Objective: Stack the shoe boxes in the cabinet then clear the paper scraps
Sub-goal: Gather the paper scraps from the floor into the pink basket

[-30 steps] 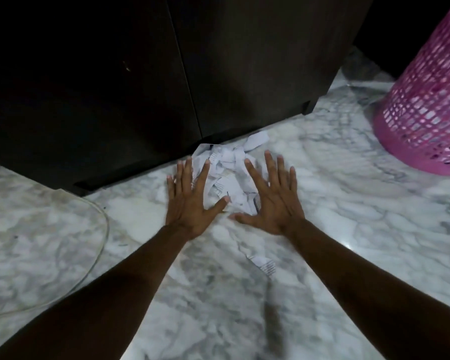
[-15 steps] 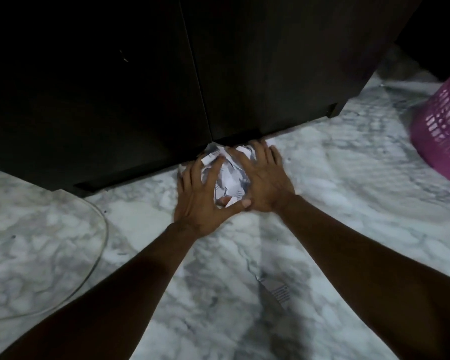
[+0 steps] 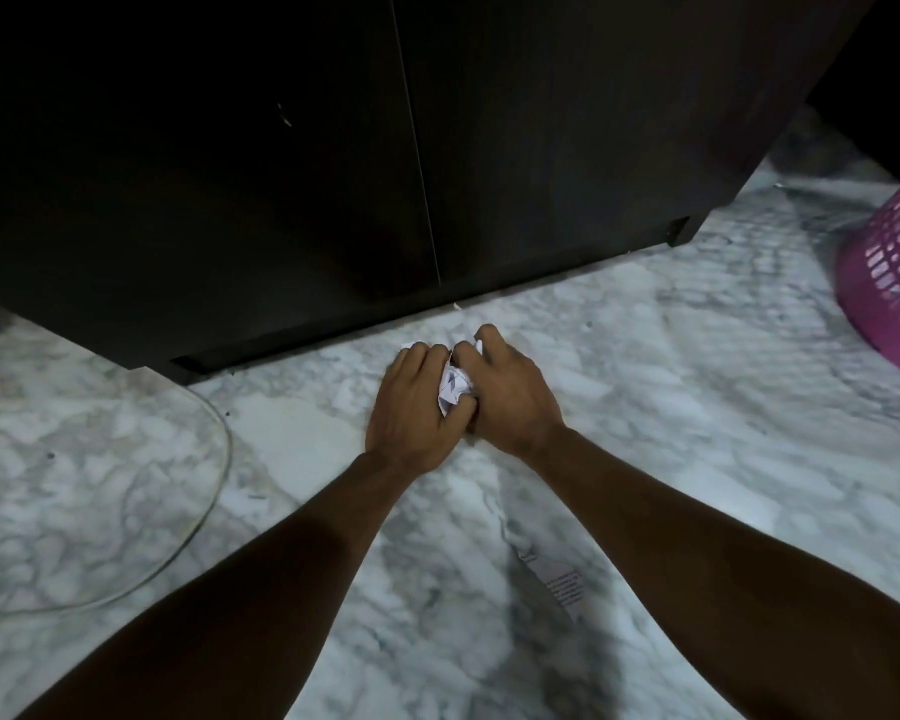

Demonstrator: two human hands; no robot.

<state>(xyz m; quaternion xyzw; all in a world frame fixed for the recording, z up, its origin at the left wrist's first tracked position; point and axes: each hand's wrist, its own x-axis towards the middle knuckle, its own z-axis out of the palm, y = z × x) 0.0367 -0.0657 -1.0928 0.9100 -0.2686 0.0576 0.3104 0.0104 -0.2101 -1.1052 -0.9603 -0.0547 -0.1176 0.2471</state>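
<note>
Gathered tighter than half a second ago, the crumpled white paper scraps (image 3: 453, 389) sit balled between left hand (image 3: 411, 402) and right hand (image 3: 510, 392), both curled round them on the marble floor (image 3: 645, 407) before the closed dark cabinet (image 3: 333, 174); one printed slip (image 3: 559, 584) lies apart

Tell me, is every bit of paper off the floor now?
No: one printed paper scrap lies on the marble floor between the forearms, apart from the bundle.

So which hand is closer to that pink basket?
The right hand. The basket sits off to its right, up the floor; the left hand is on the far side of the crumpled paper.
</note>
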